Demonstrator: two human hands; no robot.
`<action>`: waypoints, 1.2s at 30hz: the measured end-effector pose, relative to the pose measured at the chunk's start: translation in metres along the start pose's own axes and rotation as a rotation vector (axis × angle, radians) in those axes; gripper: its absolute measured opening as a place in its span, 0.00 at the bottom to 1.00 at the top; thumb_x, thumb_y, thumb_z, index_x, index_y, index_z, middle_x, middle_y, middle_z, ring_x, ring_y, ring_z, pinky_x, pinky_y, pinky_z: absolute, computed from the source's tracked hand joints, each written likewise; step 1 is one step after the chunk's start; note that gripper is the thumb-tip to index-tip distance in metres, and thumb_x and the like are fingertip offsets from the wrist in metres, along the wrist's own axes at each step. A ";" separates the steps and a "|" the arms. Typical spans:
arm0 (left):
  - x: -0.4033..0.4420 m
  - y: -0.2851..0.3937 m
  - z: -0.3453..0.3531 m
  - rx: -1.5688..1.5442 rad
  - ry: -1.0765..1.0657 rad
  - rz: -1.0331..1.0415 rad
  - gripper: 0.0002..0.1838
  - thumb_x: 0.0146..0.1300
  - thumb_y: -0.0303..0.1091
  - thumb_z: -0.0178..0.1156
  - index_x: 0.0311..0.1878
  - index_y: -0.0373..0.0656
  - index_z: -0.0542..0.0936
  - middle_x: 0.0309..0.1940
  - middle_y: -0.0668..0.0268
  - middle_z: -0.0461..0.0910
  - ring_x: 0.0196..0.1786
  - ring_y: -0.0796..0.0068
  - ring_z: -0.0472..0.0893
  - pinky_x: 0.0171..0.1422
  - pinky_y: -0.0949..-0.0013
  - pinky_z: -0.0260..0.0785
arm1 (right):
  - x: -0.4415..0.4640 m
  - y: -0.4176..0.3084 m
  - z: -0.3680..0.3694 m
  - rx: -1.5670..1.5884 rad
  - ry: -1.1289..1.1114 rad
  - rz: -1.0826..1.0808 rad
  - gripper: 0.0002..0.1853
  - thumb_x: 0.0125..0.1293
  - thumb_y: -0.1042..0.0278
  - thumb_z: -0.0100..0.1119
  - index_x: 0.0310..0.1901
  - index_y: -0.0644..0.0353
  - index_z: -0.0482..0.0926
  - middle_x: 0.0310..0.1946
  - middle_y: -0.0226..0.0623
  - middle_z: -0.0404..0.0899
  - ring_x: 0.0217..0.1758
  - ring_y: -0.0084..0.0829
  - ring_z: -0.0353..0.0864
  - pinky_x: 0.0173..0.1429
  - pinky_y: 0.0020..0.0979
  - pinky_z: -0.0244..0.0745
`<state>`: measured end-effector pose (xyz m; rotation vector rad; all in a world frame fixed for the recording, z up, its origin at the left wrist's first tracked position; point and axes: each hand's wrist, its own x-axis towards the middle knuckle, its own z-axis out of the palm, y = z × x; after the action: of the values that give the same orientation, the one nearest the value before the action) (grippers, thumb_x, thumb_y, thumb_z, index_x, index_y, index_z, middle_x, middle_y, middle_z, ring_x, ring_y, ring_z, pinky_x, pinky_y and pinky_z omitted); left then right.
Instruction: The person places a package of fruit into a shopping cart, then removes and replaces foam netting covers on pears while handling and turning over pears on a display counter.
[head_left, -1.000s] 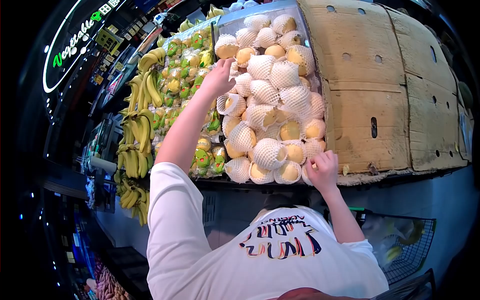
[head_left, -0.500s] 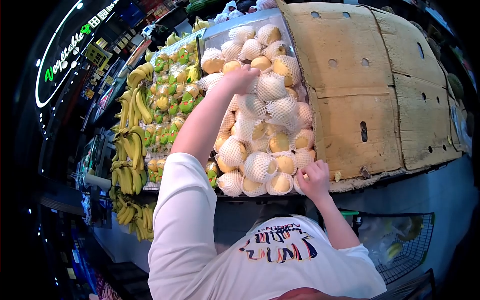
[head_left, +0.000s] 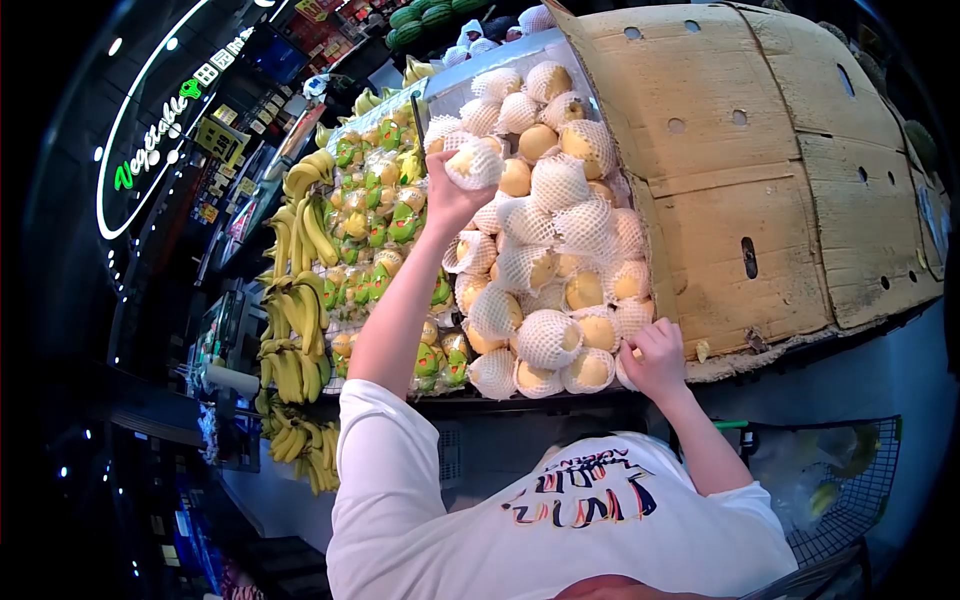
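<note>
My left hand is closed around a round yellow pear in a white foam net, raised over the far left part of the display. Beneath and beside it lie many more pears, most in white foam nets and a few with bare yellow skin. At the front right corner of the pile, my right hand has its fingers curled together, touching the edge of the pears. Whatever its fingertips hold, if anything, is hidden.
Bagged yellow fruit with green labels fills the section to the left, and bunches of bananas hang beyond it. Worn cardboard covers the stand on the right. A shopping basket with bagged items stands at the lower right.
My left hand has turned and come up from the pile with a netted pear in it, uncovering bare pears. The right hand stays at the corner. The view has shifted slightly.
</note>
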<state>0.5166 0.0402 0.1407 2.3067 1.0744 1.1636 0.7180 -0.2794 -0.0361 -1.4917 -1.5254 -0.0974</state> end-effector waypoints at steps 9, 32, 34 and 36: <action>-0.133 0.090 -0.024 -1.792 -0.440 -0.600 0.45 0.57 0.56 0.68 0.73 0.47 0.63 0.66 0.53 0.68 0.48 0.64 0.80 0.49 0.66 0.72 | 0.003 -0.003 -0.005 0.067 0.006 0.003 0.09 0.52 0.71 0.69 0.23 0.55 0.76 0.24 0.32 0.74 0.36 0.38 0.73 0.43 0.40 0.65; -0.309 0.089 -0.010 -0.378 -0.164 -0.219 0.55 0.46 0.30 0.80 0.68 0.51 0.47 0.63 0.50 0.66 0.68 0.58 0.72 0.71 0.54 0.67 | 0.022 -0.124 0.013 1.275 -0.440 0.651 0.21 0.74 0.60 0.60 0.62 0.57 0.67 0.52 0.30 0.75 0.48 0.17 0.73 0.52 0.24 0.69; -0.305 0.095 -0.031 -0.522 -0.216 -0.217 0.53 0.52 0.36 0.79 0.69 0.47 0.46 0.65 0.48 0.63 0.70 0.58 0.69 0.72 0.56 0.64 | 0.031 -0.135 0.018 1.280 -0.443 0.704 0.21 0.75 0.59 0.57 0.64 0.57 0.67 0.51 0.30 0.75 0.51 0.18 0.73 0.55 0.25 0.69; -0.307 0.089 -0.040 -0.756 -0.238 -0.157 0.50 0.63 0.42 0.71 0.72 0.43 0.42 0.67 0.46 0.61 0.70 0.58 0.68 0.74 0.58 0.60 | 0.036 -0.145 0.027 1.327 -0.413 0.762 0.20 0.77 0.59 0.53 0.64 0.57 0.69 0.51 0.30 0.75 0.53 0.19 0.72 0.58 0.25 0.68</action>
<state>0.4113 -0.2514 0.0527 1.6759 0.5713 0.9750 0.5941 -0.2712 0.0512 -0.8430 -0.7953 1.4448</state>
